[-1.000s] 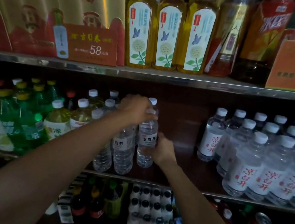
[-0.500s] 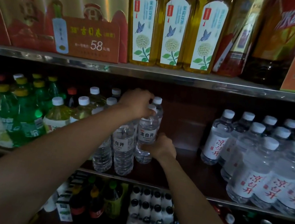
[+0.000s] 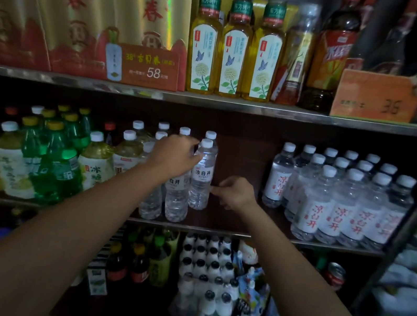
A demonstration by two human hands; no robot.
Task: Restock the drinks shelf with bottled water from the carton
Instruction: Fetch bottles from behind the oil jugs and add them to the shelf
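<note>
Now both hands reach to one water bottle [image 3: 202,176] on the middle shelf [image 3: 217,232].

Since the earlier frame the right hand [image 3: 234,193] has come off the bottle's base, and its curled fingers now only touch its side and hold nothing; the left hand [image 3: 173,158] still grips the bottle's shoulder below the cap. Beside it stand green soda bottles [image 3: 61,158] and a block of white-capped water bottles [image 3: 340,202]; yellow tea bottles [image 3: 234,43] line the dim shelf above.

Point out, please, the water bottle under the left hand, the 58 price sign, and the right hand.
water bottle [image 3: 200,184]: head view, on its label.
58 price sign [image 3: 149,66]: head view, on its face.
right hand [image 3: 234,193]: head view, on its back.
</note>
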